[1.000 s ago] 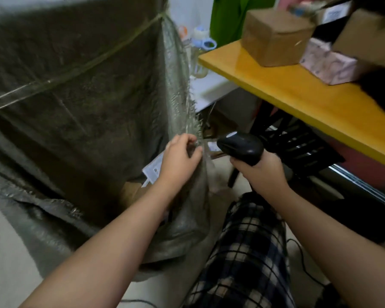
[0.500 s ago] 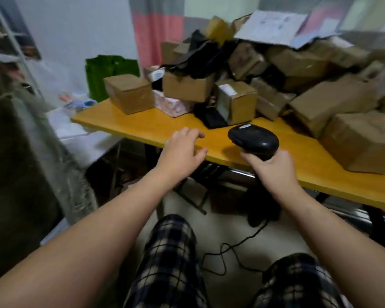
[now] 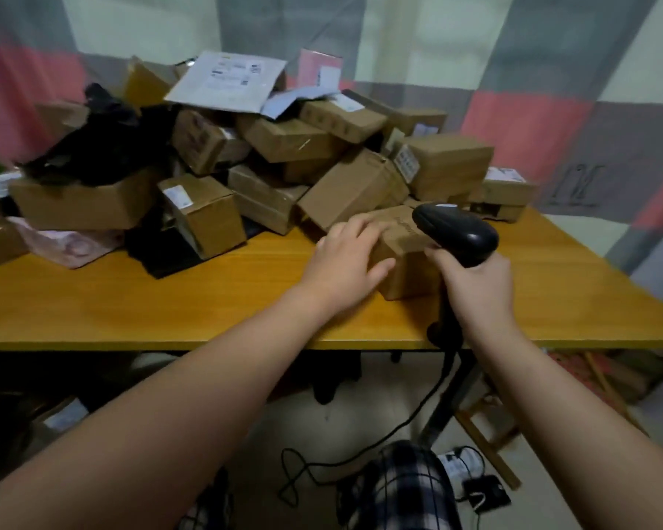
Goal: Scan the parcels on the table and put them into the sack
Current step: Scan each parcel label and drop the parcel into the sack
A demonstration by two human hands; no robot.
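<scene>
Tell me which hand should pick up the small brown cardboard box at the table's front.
Left. The left hand rests on the small brown cardboard box, while the right hand holds the black handheld barcode scanner beside it.

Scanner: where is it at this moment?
Head view, right of centre: the scanner is in the right hand above the table, beside the box under the left hand.
</scene>
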